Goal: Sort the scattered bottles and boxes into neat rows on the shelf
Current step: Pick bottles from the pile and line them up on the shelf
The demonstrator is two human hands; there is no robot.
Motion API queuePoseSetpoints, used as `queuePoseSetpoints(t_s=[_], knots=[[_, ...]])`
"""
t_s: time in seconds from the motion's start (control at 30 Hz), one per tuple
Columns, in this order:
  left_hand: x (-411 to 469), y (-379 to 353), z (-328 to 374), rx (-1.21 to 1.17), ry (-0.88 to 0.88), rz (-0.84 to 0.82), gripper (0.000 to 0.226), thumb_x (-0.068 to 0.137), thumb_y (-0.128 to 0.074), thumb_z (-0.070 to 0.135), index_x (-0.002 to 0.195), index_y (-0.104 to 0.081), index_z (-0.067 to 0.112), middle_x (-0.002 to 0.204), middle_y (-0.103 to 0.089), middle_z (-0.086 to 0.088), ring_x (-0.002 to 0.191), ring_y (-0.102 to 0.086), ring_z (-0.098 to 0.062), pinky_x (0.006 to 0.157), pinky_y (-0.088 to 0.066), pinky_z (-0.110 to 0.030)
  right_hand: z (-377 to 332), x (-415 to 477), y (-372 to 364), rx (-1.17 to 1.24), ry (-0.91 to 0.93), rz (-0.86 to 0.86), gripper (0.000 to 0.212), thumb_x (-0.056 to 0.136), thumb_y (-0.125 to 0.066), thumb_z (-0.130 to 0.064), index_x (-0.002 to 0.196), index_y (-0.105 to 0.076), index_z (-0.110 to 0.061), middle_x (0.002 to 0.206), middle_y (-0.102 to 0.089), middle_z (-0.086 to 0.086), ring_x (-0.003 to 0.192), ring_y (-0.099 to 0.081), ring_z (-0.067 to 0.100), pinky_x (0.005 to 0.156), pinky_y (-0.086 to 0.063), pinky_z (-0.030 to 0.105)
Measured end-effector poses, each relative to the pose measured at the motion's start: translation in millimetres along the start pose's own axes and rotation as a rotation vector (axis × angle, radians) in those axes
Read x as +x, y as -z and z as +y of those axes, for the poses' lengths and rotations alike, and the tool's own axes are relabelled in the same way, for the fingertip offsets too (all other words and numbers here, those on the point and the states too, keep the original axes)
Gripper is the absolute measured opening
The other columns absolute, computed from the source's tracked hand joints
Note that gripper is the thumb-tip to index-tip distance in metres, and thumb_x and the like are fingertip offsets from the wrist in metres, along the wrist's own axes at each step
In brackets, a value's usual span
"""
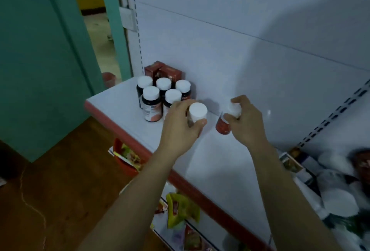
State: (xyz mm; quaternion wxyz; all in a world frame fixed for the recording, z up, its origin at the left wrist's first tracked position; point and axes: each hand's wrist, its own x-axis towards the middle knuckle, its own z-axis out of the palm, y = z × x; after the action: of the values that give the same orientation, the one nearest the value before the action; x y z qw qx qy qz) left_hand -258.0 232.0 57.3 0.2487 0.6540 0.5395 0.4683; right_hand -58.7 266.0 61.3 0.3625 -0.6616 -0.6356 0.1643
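Now, your left hand [181,124]: fingers and thumb wrapped round a white-capped bottle [197,111], which is upright and just right of the standing group.
Your right hand [247,124]: it grasps a second bottle [223,125] by the white cap. This one is tilted, with its red-labelled body pointing down-left, near the back panel [240,66].
Contact: you cannot tell whether either held bottle touches the shelf [220,160].
Shelf: a white board with a red front edge.
Sorted group: five dark bottles [163,84] with white caps stand upright at the shelf's left end, packed close in short rows.
Boxes: two red boxes [163,71] stand behind that group, against the back panel.
Unsorted: a heap [338,200] of bottles and boxes lies jumbled at your far right, too blurred to count.
Below: bright packets [182,208] on a lower shelf, and a red basket [124,162] further left.
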Motion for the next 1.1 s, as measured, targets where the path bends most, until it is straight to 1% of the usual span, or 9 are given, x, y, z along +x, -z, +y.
queuePoseSetpoints(t_s=[0.2,0.3,0.4,0.53,0.63,0.73,0.83,0.93,1.1], knots=[[86.4,-48.5,-6.4,0.100,-0.066,-0.216,0.040,0.085,-0.078,0.015,0.123,-0.065,0.012,0.119,-0.064,-0.010,0.113,-0.057,-0.028,0.089,-0.039,-0.026,28.2,11.0,-1.5,-0.090,-0.179,0.049,0.045,0.092,-0.069,-0.012,0.133,-0.053,-0.020,0.127,-0.055,0.013,0.112,-0.057,0.032,0.090,-0.040,0.030],[107.5,-70.4,-15.8,0.013,-0.021,-0.317,0.037,0.080,-0.079,0.008,0.115,-0.068,0.009,0.111,-0.068,-0.005,0.107,-0.063,-0.030,0.086,-0.047,-0.030,29.1,-3.0,2.7,-0.077,-0.186,0.118,0.057,0.093,-0.069,-0.012,0.143,-0.046,-0.022,0.137,-0.048,0.012,0.110,-0.061,0.031,0.094,-0.048,0.033],[109.9,-79.8,-29.8,-0.163,0.102,-0.472,0.058,0.086,-0.082,0.019,0.137,-0.055,0.016,0.129,-0.062,-0.001,0.113,-0.062,-0.022,0.100,-0.052,-0.040,26.2,-34.1,13.8,-0.074,-0.219,0.177,0.068,0.092,-0.074,-0.019,0.149,-0.038,-0.029,0.142,-0.042,0.007,0.111,-0.059,0.021,0.093,-0.049,0.030],[84.4,-79.2,-50.1,-0.276,0.135,-0.342,0.046,0.089,-0.073,0.020,0.128,-0.052,0.033,0.124,-0.060,0.009,0.110,-0.060,-0.014,0.091,-0.051,-0.033,21.4,-91.8,29.3,-0.117,-0.280,0.388,0.056,0.093,-0.071,-0.018,0.140,-0.045,-0.031,0.128,-0.049,-0.004,0.099,-0.057,0.002,0.085,-0.049,0.024],[45.4,-76.7,-51.9,-0.304,0.131,-0.235,0.031,0.089,-0.067,0.015,0.099,-0.052,0.040,0.100,-0.062,0.016,0.092,-0.061,-0.002,0.071,-0.044,-0.019,15.7,-128.5,38.0,-0.172,-0.308,0.529,0.041,0.093,-0.070,-0.014,0.131,-0.056,-0.024,0.120,-0.057,-0.004,0.099,-0.060,0.011,0.085,-0.051,0.030],[13.8,-93.5,-35.5,-0.297,-0.029,-0.505,0.033,0.092,-0.065,0.005,0.100,-0.058,0.036,0.099,-0.063,0.016,0.093,-0.060,0.004,0.074,-0.044,-0.015,15.6,-156.2,55.2,-0.301,-0.371,0.620,0.032,0.091,-0.070,-0.010,0.121,-0.063,-0.018,0.116,-0.062,-0.001,0.106,-0.058,0.020,0.088,-0.045,0.031],[3.8,-123.6,-2.0,-0.222,-0.313,-0.789,0.038,0.092,-0.065,0.001,0.121,-0.062,0.026,0.119,-0.064,0.009,0.107,-0.058,-0.002,0.088,-0.041,-0.006,22.5,-177.1,80.2,-0.373,-0.498,0.692,0.027,0.091,-0.070,-0.010,0.118,-0.066,-0.013,0.113,-0.065,0.006,0.106,-0.059,0.026,0.087,-0.043,0.030],[6.5,-164.9,35.0,-0.076,-0.607,-0.876,0.054,0.089,-0.063,-0.001,0.137,-0.057,0.022,0.140,-0.055,0.002,0.127,-0.050,-0.016,0.106,-0.042,-0.029,33.8,-187.2,105.0,-0.378,-0.564,0.662,0.029,0.090,-0.071,-0.013,0.118,-0.065,-0.015,0.108,-0.061,0.007,0.100,-0.058,0.028,0.087,-0.049,0.041],[1.2,-218.5,60.0,0.302,-0.835,-1.037,0.066,0.084,-0.069,0.008,0.143,-0.050,0.030,0.144,-0.046,0.002,0.132,-0.041,-0.025,0.098,-0.046,-0.046,51.3,-198.7,127.8,-0.369,-0.489,0.529,0.018,0.091,-0.073,-0.022,0.106,-0.064,-0.016,0.093,-0.063,-0.002,0.087,-0.060,0.020,0.075,-0.047,0.032]])
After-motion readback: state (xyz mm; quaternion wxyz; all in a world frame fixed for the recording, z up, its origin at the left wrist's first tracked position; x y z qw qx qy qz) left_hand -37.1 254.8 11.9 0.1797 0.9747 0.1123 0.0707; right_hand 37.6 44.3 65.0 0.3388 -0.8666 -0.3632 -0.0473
